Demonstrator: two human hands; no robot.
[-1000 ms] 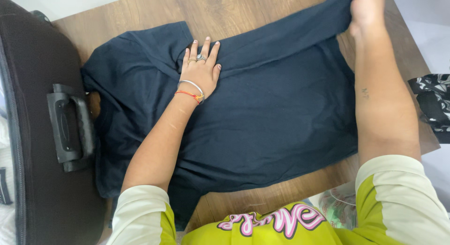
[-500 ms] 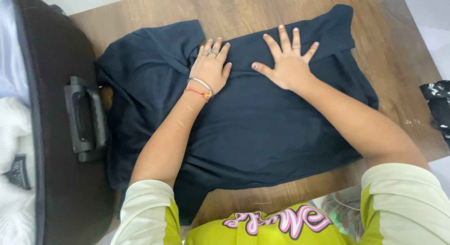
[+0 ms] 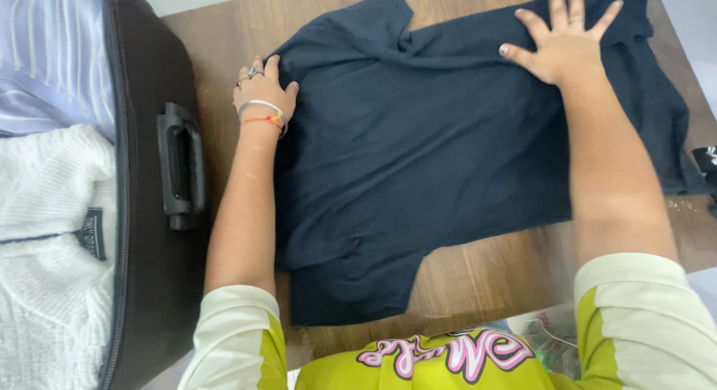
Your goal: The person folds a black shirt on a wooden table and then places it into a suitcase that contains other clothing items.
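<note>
A dark navy T-shirt [image 3: 418, 158] lies spread on a wooden table [image 3: 478, 278], with one sleeve hanging toward the near edge. My left hand [image 3: 263, 90], wearing rings and bracelets, curls over the shirt's left edge and appears to grip the fabric there. My right hand [image 3: 564, 43] rests flat on the shirt's far right part with its fingers spread wide.
An open dark suitcase [image 3: 149, 233] with a black handle [image 3: 179, 166] stands at the left, touching the table. It holds a white knitted garment [image 3: 45, 270] and a pale striped cloth [image 3: 52, 54]. A dark patterned item [image 3: 706, 162] lies at the right edge.
My left hand slid from the middle of the shirt to its left edge. My right hand moved right across the fabric. The view shifted left, showing more of the suitcase.
</note>
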